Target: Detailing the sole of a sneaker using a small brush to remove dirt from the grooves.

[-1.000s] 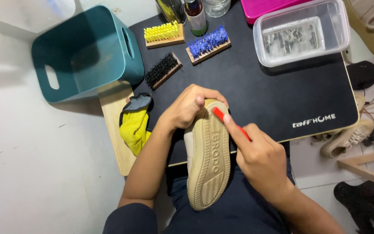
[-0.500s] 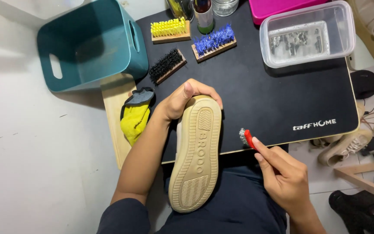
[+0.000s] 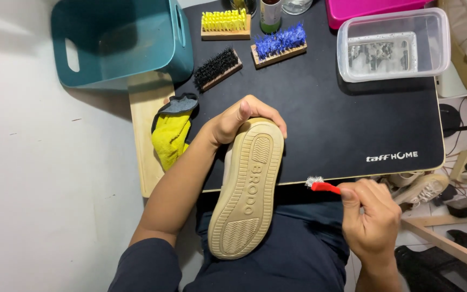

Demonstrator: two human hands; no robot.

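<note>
Shoe point(image 3: 247, 189) held sole-up over lap, toe end gripped by left hand point(image 3: 236, 120) at edge of black mat point(image 3: 325, 119). Sole tan rubber, ribbed tread w/ smooth centre. Right hand point(image 3: 373, 216) closed around small red-handled brush point(image 3: 322, 186) (bristles pale, foamy-looking), held just right of shoe, not touching. On mat: three wood-backed brushes point(image 3: 249, 46), yellow, black, blue bristles. Clear plastic tub point(image 3: 390, 46) beyond.

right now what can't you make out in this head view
- Shoe upper: hidden, only the sole faces the camera.
- Left hand fingers: mostly curled behind the shoe's toe.
- Small red brush handle: buried in the right hand.
- Bottles by the mat: cut off by the top edge.
- Tub contents: blurred by its cloudy plastic.
</note>
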